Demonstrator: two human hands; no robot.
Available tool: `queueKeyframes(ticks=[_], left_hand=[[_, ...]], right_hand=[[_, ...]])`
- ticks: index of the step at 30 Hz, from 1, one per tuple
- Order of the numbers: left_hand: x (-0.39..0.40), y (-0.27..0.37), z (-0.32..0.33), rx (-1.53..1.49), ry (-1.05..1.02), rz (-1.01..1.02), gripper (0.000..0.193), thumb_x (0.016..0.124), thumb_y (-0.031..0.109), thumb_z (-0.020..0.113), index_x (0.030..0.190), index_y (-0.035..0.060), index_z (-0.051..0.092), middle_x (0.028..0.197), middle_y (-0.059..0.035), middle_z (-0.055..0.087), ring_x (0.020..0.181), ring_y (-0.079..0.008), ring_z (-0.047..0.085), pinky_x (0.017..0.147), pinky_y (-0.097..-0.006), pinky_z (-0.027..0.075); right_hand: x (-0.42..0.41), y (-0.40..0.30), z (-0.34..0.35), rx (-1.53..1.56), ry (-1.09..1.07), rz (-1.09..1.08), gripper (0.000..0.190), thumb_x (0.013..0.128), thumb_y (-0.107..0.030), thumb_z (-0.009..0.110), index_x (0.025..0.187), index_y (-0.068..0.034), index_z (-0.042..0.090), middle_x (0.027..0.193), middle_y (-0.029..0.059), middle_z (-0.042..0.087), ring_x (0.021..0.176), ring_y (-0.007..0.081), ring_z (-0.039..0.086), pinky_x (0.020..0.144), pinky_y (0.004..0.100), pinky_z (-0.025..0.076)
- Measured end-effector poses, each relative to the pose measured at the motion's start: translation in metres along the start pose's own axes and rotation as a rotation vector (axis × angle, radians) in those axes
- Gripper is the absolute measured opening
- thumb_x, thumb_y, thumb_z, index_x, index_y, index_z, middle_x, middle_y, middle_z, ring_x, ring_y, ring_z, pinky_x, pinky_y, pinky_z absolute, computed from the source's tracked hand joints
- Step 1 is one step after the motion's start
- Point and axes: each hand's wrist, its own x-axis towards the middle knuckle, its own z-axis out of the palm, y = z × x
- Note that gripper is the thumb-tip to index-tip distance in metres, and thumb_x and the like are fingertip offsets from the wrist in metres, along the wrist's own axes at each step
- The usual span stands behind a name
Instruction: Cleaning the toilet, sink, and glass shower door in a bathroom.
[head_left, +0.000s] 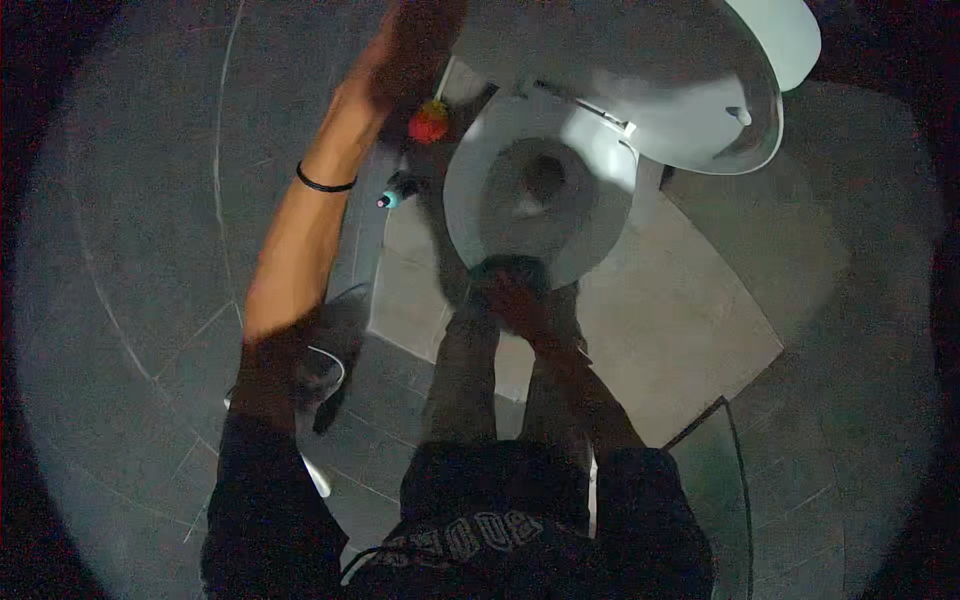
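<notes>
In dim light, a toilet bowl with its seat (465, 195) is in front of me, and its lid (675, 97) is raised. My right hand (517, 300) rests over a dark cloth or sponge (510, 266) at the near rim of the toilet; the shadow hides how its fingers lie. My left arm, with a black band at the wrist, reaches up along the left of the toilet. My left hand (420, 52) is in deep shadow near the top edge, so its fingers and anything in them cannot be made out.
Left of the toilet are a red and yellow round object (429, 121) with a pale stick and a bottle with a light blue part (388, 199). A white rounded fixture (787, 37) is at the top right. Pale floor tiles (675, 300) surround the base; a glass panel's dark edge (739, 450) curves at lower right.
</notes>
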Motion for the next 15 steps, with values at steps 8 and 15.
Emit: queueKeyframes(ticks=[8,15], left_hand=[[-0.003,-0.001,0.001,0.004,0.001,0.006,0.06,0.098,0.011,0.052,0.152,0.0029,0.028,0.153,-0.0207,0.032,0.146,-0.0362,0.027,0.121,-0.0435,0.023],[0.003,-0.003,0.0,0.016,0.009,0.016,0.06,0.098,0.01,0.052,0.152,0.0028,0.027,0.153,-0.0203,0.032,0.146,-0.0358,0.027,0.121,-0.0432,0.022]], right_hand=[[-0.038,0.056,-0.16,-0.249,-0.102,0.174,0.053,0.09,-0.026,0.06,0.14,-0.012,0.052,0.145,0.0182,0.048,0.142,0.0398,0.035,0.117,0.0571,0.026],[0.084,0.083,-0.215,-0.515,0.579,-0.149,0.059,0.091,-0.025,0.059,0.147,-0.012,0.046,0.145,0.021,0.047,0.14,0.0429,0.037,0.114,0.0624,0.028]])
